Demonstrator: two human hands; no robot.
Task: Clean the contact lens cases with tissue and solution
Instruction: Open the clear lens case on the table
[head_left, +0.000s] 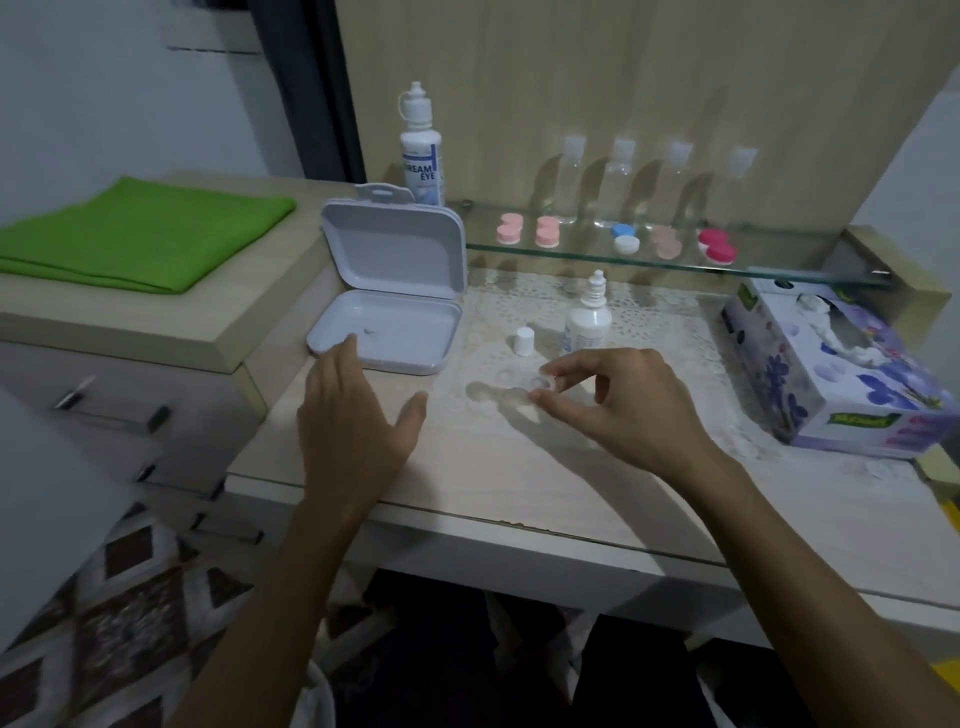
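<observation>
My right hand (618, 400) pinches a clear contact lens case (540, 384) between thumb and forefinger, just above the lace mat (649, 322). Behind it stands a small solution bottle (587, 319) with its nozzle bare, and its white cap (524, 340) sits to the left. My left hand (353, 410) hovers with straight fingers over the front edge of an open white plastic box (395, 327). A tissue box (831, 369) with tissue sticking out lies at the right. Several coloured lens cases (618, 238) sit on the glass shelf (779, 273).
A large solution bottle (422, 145) stands behind the open box. Several clear bottles (621, 182) line the back of the shelf. A folded green cloth (140, 234) lies on the raised drawer unit (171, 353) at the left.
</observation>
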